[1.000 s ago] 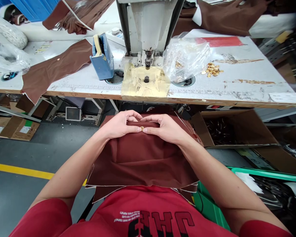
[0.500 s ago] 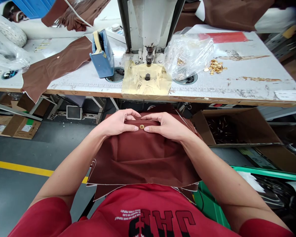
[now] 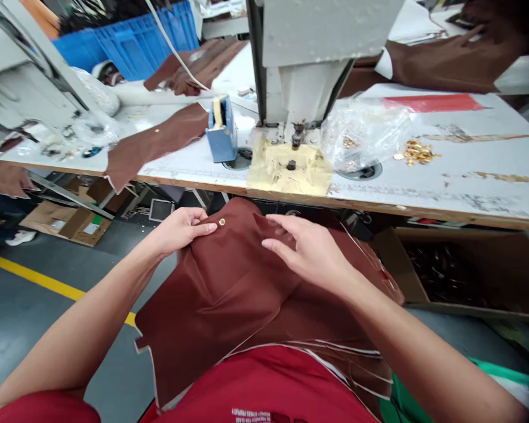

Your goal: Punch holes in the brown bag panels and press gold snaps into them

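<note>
My left hand (image 3: 186,230) pinches the top left edge of a brown leather-like panel (image 3: 242,276) between thumb and fingers. A round gold snap button (image 3: 222,222) sits in the panel just right of my thumb. My right hand (image 3: 302,244) is open, thumb and fingers apart, over the panel's right side; whether its fingertips touch it I cannot tell. More brown panels (image 3: 348,352) with pale edges lie under this one on my lap. Ahead stands a press machine (image 3: 297,94), its lower die (image 3: 291,165) ringed by yellowish tape.
A blue tape dispenser (image 3: 223,138) and a brown panel (image 3: 158,141) lie left of the press. To its right are a clear plastic bag (image 3: 365,135) and loose gold pieces (image 3: 418,153). An open cardboard box (image 3: 502,264) stands below the worktable's edge (image 3: 423,212).
My right hand has let go of the panel and opened. My left hand has drawn the panel's buttoned edge to the left. The view has swung left, showing another machine there.
</note>
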A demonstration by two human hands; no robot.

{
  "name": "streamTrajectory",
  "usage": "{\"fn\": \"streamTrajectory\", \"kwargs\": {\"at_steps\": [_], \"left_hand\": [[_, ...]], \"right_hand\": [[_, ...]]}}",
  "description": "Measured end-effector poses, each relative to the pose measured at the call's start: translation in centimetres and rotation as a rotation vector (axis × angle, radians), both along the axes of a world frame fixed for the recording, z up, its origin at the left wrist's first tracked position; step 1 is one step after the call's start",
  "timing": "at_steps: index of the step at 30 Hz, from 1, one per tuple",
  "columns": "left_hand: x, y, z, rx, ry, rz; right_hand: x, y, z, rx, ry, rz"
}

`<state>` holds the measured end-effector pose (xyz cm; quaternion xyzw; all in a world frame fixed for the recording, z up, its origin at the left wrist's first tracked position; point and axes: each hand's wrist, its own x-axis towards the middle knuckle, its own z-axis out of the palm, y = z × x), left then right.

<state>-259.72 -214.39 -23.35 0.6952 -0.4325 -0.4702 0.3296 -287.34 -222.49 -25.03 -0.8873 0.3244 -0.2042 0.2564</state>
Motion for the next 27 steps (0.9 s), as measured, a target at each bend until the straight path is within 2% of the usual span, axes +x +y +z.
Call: {"fn": "streamTrajectory", "kwargs": {"at_steps": [3,5,9,12,14,16,17,19,21,22,24,27], "left_hand": [[0.3,1.4,0.2,-0.132,0.182,0.327],[-0.9,1.9,0.2,-0.194,0.312,0.414],[-5.6,1.9,-0.5,-0.278,0.663,0.392],[-8.8,1.9,-1.8,-0.323,0.873,0.395],[-9.8,2.3,-2.6,-0.265,0.901,0.369],[-10.1,3.1,-3.0,-0.154,0.756,0.227],[-10.0,3.5,-3.0,-0.128,0.58,0.131],[-9.4,4.0,-2.5,-0.192,0.057,-0.007],[-8.6,3.6,-1.7,-0.352,-0.484,-0.041],[-8.1,3.0,-1.3,-0.429,-0.673,-0.052],[-7.4,0.9,-0.8,-0.521,-0.808,-0.155],[-6.9,-3.2,-0.5,-0.498,-0.659,-0.371]], "right_hand": [[2.9,1.8,1.3,0.042,-0.015,0.086],[5.0,2.8,2.0,0.05,-0.03,0.142],[7.3,3.4,1.8,0.018,0.0,0.128],[6.4,2.6,0.5,0.015,0.06,0.064],[5.0,2.0,-0.4,0.047,0.083,0.049],[3.6,1.5,-1.2,0.074,0.095,0.034],[2.9,1.2,-1.4,0.08,0.094,0.023],[2.0,0.7,-1.8,0.084,0.076,-0.004],[1.3,0.1,-1.7,0.077,0.042,-0.028],[1.0,-0.3,-1.6,0.071,0.021,-0.034],[0.5,-1.2,-1.1,0.051,-0.012,-0.038],[-0.2,-3.1,0.1,0.03,-0.032,-0.062]]}}
